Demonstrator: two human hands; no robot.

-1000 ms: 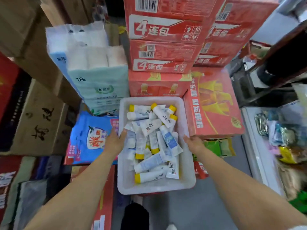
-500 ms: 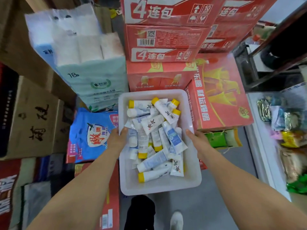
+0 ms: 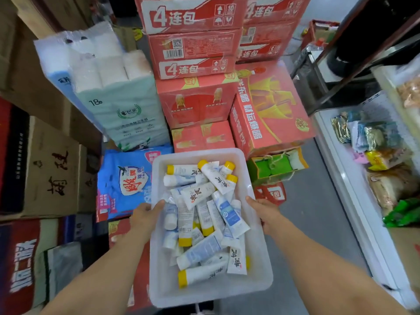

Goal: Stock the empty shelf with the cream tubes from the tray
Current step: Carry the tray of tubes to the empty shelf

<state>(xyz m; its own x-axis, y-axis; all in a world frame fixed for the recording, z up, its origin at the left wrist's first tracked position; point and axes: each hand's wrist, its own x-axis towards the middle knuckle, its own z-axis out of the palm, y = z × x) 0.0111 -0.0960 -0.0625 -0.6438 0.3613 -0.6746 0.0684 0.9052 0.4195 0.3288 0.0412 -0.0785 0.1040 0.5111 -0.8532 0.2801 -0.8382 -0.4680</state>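
Cream tubes piled in tray; stacked boxes behind.

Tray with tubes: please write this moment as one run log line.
left hand: grips tray left rim | right hand: grips right rim | cream tubes: inside

Two bare arms are stretched out forward and a little down, one on each side of the tray. The left hand is closed on the tray's left edge, with the thumb laid over the rim and pointed inward. The other fingers are hidden under the edge. The right hand is closed on the tray's right edge in the same way, with the thumb on top of the rim and the fingers tucked out of sight below. The two hands are kept about level with each other, well apart, with the tray held between them. Both wrists are kept nearly straight, and both forearms are bare.
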